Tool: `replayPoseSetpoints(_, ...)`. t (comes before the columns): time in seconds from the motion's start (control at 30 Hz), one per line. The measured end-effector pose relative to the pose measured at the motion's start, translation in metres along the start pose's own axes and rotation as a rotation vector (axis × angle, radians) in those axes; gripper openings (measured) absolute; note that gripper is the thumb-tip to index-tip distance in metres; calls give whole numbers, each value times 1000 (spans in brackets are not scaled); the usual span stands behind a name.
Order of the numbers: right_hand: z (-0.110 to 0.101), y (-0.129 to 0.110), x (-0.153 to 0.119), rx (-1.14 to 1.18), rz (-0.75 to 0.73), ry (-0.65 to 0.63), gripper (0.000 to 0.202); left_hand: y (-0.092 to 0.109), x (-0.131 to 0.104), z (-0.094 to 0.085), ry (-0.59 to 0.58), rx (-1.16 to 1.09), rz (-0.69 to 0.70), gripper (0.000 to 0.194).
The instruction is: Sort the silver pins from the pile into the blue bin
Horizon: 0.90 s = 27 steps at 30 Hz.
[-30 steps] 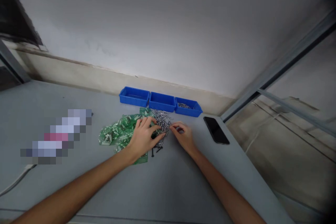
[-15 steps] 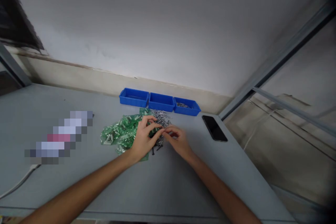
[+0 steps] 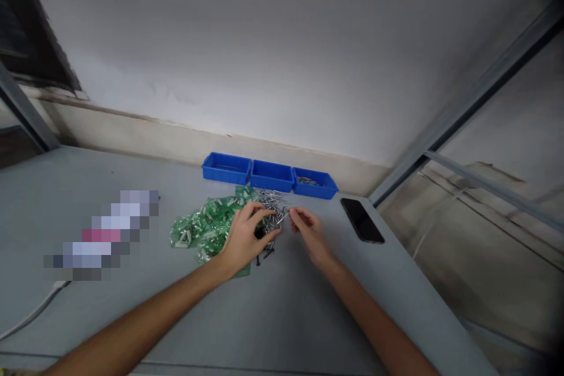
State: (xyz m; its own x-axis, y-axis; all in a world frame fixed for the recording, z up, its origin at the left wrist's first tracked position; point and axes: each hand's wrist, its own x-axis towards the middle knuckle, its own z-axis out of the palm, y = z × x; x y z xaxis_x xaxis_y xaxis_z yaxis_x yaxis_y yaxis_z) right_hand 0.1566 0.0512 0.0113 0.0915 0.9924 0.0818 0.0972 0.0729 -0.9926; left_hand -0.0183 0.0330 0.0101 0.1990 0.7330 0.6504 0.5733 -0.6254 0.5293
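The head camera looks from above the near side of the table (image 3: 264,317), facing forward and down across it, far enough back to include the wall (image 3: 264,59) behind it.

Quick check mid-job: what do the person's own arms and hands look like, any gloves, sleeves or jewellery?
The left hand and right hand are gloveless, with no watch, bracelet or ring visible. The left forearm and right forearm show no sleeves, cables or markings. Fingernail details are too small to tell.
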Motion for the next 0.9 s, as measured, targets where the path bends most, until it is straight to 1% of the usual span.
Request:
replayPoseSetpoints(0.03, -5, 2, 6, -16, -2, 34, 36, 0, 0, -1, 1, 13, -6, 25)
replayPoseSetpoints(0.13, -24, 8, 25, -59, -11, 117, 37, -2, 0, -1, -33, 50, 12, 10)
replayPoseSetpoints(0.27, -45, 12, 43, -60, -26, 180, 40, -7, -2, 1, -118, 110, 93, 12)
replayPoseSetpoints(0.4, -55, 11, 58, -103, -41, 225, 38, -7, -5, 5, -152, 153, 140, 19)
replayPoseSetpoints(0.53, -59, 4, 83, -147, -120, 249, 40, -6, -5, 5, -142, 143, 150, 14)
replayPoseSetpoints(0.63, -56, 1, 93, -187, -149, 160, 49, -4, -3, 1, -131, 141, 139, 7)
replayPoseSetpoints(0.7, -51, 4, 89, -281, -163, 62, 52, -2, -2, -3, -125, 149, 136, 11)
replayPoseSetpoints(0.8, -40, 14, 67, -470, -245, -98, 51, 2, -1, -7, -121, 164, 136, 22)
replayPoseSetpoints(0.9, -31, 22, 41, -600, -350, -272, 57, 5, -1, -8, -126, 172, 135, 25)
